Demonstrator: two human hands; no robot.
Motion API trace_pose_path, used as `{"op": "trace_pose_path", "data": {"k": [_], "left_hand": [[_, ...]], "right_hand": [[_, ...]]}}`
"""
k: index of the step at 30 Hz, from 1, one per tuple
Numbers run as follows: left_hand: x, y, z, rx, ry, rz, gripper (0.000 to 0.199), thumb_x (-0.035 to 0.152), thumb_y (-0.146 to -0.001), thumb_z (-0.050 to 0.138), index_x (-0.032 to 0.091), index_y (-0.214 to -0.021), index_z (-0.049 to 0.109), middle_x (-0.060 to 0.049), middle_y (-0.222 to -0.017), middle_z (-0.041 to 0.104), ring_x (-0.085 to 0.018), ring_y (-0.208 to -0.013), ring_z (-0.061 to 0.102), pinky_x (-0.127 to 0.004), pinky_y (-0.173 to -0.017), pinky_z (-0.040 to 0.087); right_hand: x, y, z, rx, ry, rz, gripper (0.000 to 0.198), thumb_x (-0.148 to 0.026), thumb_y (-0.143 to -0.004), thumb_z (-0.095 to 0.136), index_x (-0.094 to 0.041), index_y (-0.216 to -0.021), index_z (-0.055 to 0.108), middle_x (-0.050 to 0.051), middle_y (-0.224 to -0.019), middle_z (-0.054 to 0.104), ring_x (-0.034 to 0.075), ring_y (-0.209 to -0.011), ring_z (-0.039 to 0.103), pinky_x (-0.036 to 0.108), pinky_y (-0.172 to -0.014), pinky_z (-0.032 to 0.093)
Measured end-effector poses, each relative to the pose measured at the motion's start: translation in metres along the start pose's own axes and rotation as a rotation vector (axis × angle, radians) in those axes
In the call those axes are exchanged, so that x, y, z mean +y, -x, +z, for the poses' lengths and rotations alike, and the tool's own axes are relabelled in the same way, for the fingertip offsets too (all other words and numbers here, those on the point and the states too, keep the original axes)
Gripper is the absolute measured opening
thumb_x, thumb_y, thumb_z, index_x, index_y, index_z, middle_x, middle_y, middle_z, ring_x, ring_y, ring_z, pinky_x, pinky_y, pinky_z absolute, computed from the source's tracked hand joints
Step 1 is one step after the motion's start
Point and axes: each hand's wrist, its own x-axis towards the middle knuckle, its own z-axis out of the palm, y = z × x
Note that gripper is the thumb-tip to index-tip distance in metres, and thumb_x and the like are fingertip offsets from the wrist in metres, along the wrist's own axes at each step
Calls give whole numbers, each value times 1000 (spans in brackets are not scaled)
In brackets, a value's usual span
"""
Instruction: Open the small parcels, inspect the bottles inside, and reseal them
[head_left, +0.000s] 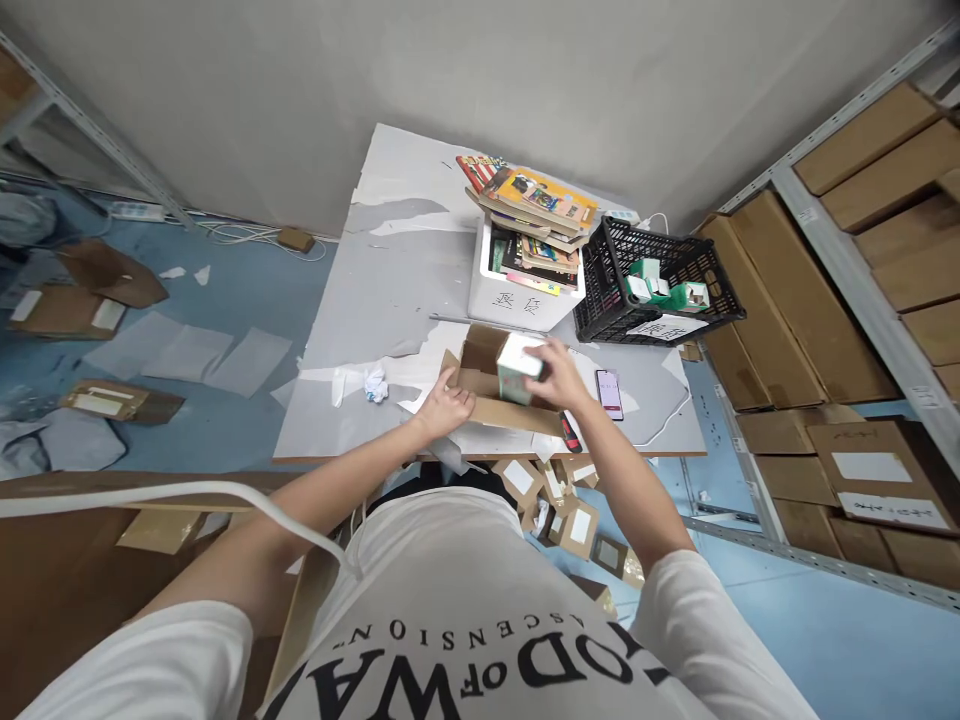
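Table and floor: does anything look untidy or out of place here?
Yes. A crumpled paper lies on the table left of the open box. The book stack leans unevenly. Boxes lie jumbled on the floor under the table edge, and more paper sheets are scattered at left.

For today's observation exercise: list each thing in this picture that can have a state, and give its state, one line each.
Cardboard box: open, flaps up, on the table.
Small box: gripped, at the cardboard box's opening.
Right hand: closed on the small box.
Left hand: pressing the cardboard box's flap.
Phone: lying flat, screen lit.
Crate: partly filled with small boxes.
Books: stacked unevenly.
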Motion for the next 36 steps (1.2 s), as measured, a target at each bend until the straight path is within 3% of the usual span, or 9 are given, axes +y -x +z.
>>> {"op": "trace_pose_path", "data": {"k": [4, 8, 11, 17, 20, 23, 26, 30, 36], "left_hand": [[-27, -38, -1, 27, 54, -14, 36, 3, -84, 35, 19, -85, 68, -4, -70, 66, -16, -66, 60, -55, -108, 34], [-59, -66, 1, 77, 150, -40, 33, 3, -81, 39, 19, -82, 67, -3, -66, 64, -15, -64, 60, -59, -106, 33], [-81, -70, 10, 102, 184, -64, 31, 4, -77, 41, 21, -78, 67, -2, -64, 64, -15, -63, 59, -63, -106, 29], [-90, -63, 27, -35, 83, -181, 37, 0, -73, 40, 19, -80, 70, -7, -64, 67, -23, -76, 66, -69, -107, 19], [-83, -62, 16, -103, 60, -167, 44, 6, -74, 45, 16, -111, 66, -16, -105, 70, -31, -117, 57, -69, -111, 7], [-73, -52, -6, -145, 45, -152, 65, 21, -76, 55, 11, -139, 44, -23, -146, 41, -36, -141, 29, -69, -110, -5], [-52, -27, -22, -133, 76, -139, 77, 36, -79, 59, 13, -147, 30, -23, -156, 21, -39, -145, 15, -72, -107, -7], [-10, 0, -9, -156, 372, -66, 70, 42, -83, 59, 18, -144, 36, -18, -148, 41, -32, -141, 33, -58, -116, 15], [19, -20, 35, -239, 792, -253, 100, 42, -51, 86, 18, -137, 40, -16, -138, 51, -33, -128, 49, -43, -102, 43]], "right_hand": [[-8, 13, -66, 531, -104, -104, 46, -33, -70, 68, -24, -113, 56, 9, -113, 50, 27, -108, 54, 44, -85, 50], [-29, 36, -85, 658, -118, -147, 47, -32, -67, 69, -26, -112, 54, 8, -113, 50, 28, -109, 54, 46, -87, 48], [-37, 55, -61, 600, -147, -87, 47, -30, -63, 70, -25, -108, 55, 9, -113, 51, 29, -108, 56, 48, -86, 49], [-28, 73, 32, 354, -318, 76, 45, -20, -61, 68, -24, -104, 56, 11, -115, 52, 27, -109, 58, 42, -85, 51], [-18, 79, 75, 292, -368, 139, 43, -19, -61, 67, -22, -103, 58, 12, -116, 52, 27, -108, 58, 41, -84, 52], [-9, 89, 105, 274, -408, 165, 42, -18, -62, 65, -20, -103, 58, 13, -116, 51, 27, -110, 57, 43, -87, 51], [-2, 101, 118, 255, -421, 211, 44, -16, -62, 64, -20, -105, 55, 14, -120, 49, 28, -114, 55, 44, -90, 50], [2, 108, 114, 181, -379, 230, 46, -17, -63, 64, -20, -107, 50, 15, -124, 47, 29, -121, 50, 45, -95, 46], [-3, 103, 93, -3, -295, 196, 46, -17, -66, 64, -21, -109, 47, 18, -131, 46, 30, -128, 46, 49, -101, 41]]}}
